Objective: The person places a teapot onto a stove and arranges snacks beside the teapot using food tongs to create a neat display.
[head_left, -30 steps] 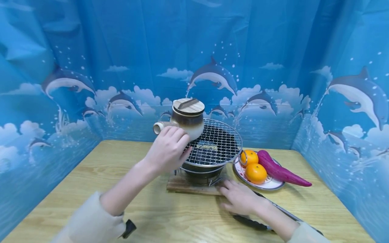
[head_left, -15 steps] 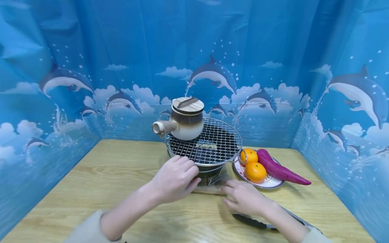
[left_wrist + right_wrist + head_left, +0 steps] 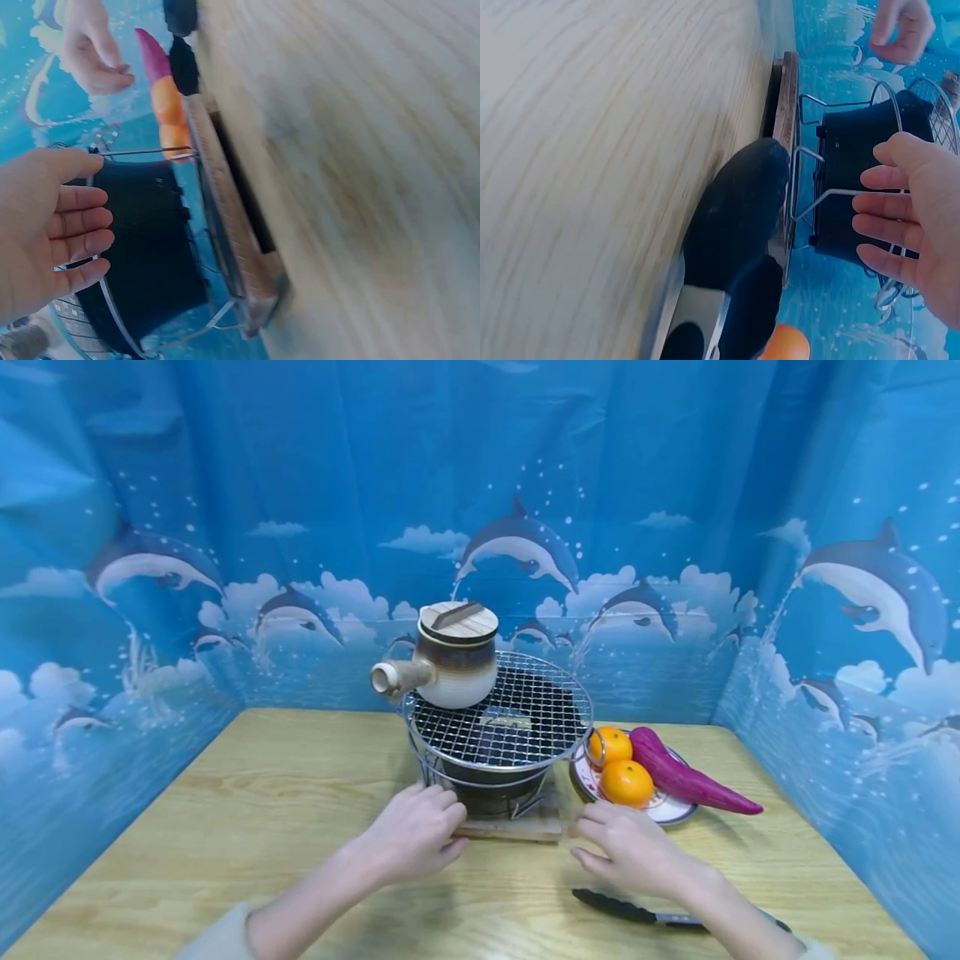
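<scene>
My left hand (image 3: 420, 835) hovers at the front left of a round black tabletop grill (image 3: 487, 789), fingers loosely bent and holding nothing. In the left wrist view, its relaxed fingers overlap the grill's dark side. To the right of the wooden board (image 3: 517, 828), my right hand (image 3: 626, 847) is held over the table with loose fingers, also holding nothing. Beneath it lie tongs (image 3: 615, 906) with black tips, partly hidden by the forearm. A brown and cream clay pot (image 3: 457, 672) with a side handle and wooden lid (image 3: 461, 620) stands on the wire rack (image 3: 517, 727).
Right of the grill is a patterned plate (image 3: 671, 812) with two oranges (image 3: 627, 783) and a long purple sweet potato (image 3: 690, 777), whose tip sticks out past the rim. A blue dolphin-print curtain (image 3: 360, 485) encloses the wooden table (image 3: 300, 793) at the back and sides.
My left hand has come down from beside the pot's handle to the board's front left. My right hand has drawn slightly right, away from the board. The pot has stayed on the rack.
</scene>
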`<state>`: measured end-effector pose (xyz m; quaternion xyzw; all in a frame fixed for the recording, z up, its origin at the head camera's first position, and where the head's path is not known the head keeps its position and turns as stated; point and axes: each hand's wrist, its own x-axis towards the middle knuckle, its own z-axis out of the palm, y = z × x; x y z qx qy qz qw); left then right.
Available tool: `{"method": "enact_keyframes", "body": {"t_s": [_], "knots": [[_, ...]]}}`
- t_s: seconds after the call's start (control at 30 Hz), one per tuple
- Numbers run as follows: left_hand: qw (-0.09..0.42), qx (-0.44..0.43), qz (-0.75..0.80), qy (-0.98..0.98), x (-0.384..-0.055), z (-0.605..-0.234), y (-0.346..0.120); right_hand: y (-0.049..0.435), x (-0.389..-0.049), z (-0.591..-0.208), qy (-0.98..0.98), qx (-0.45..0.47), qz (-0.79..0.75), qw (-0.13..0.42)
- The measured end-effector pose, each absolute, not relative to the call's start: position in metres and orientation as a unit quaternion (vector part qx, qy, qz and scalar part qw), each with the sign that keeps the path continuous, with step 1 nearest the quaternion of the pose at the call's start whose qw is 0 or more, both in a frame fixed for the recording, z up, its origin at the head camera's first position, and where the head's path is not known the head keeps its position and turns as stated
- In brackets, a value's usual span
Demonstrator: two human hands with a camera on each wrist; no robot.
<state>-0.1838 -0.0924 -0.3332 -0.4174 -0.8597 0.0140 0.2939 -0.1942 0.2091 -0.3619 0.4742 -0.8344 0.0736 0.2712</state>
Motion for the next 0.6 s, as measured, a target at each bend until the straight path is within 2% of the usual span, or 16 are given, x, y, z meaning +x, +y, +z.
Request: {"method": "enact_keyframes", "body": {"t_s": [0.33,0.5,0.6], "knots": [[0.205,-0.371,0.026,-0.905,-0.200,-0.359,-0.105,0.232,-0.188,-0.362,-0.837,0.461,0.074,0.285],[0.173,-0.360,0.032,-0.916,-0.206,-0.370,-0.109,0.241,-0.185,-0.365,-0.842,0.452,0.070,0.287],[0.171,-0.350,0.044,-0.920,-0.209,-0.376,-0.110,0.248,-0.182,-0.366,-0.846,0.448,0.073,0.281]]}}
